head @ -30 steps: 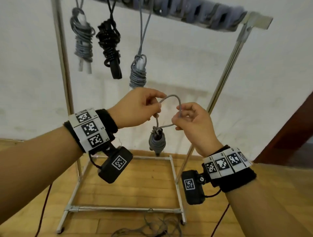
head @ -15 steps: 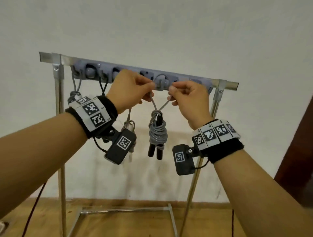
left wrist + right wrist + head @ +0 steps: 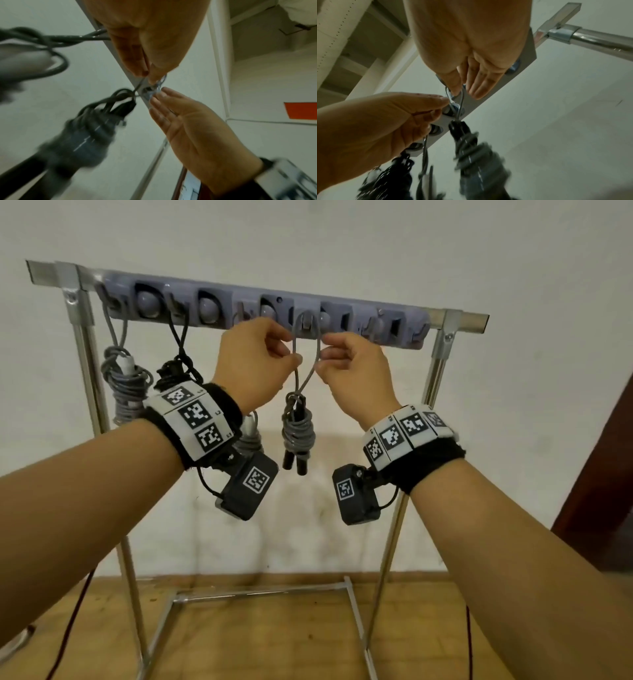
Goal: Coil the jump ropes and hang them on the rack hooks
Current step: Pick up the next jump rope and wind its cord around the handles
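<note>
A coiled grey jump rope with black handles [image 3: 297, 433] [image 3: 92, 129] [image 3: 477, 152] hangs from a thin grey loop [image 3: 307, 350]. My left hand [image 3: 260, 357] pinches the loop's left strand and my right hand [image 3: 346, 361] pinches its right strand. The top of the loop sits around a hook [image 3: 307, 324] on the lilac hook strip [image 3: 383, 320] of the metal rack. In the right wrist view the loop [image 3: 461, 100] runs up between thumb and fingers to the strip. The left wrist view shows both hands meeting at the hook [image 3: 150, 90].
Three coiled ropes hang on hooks to the left: a grey one [image 3: 125, 385], a black one [image 3: 174, 371], and a grey one [image 3: 250, 436] partly hidden behind my left wrist. Hooks to the right [image 3: 394, 326] hold nothing. The rack's steel legs [image 3: 431, 385] stand on a wooden floor.
Both hands have lifted the coiled rope from waist height up to the hook strip. The loop, earlier in front of the strip, now sits over a hook.
</note>
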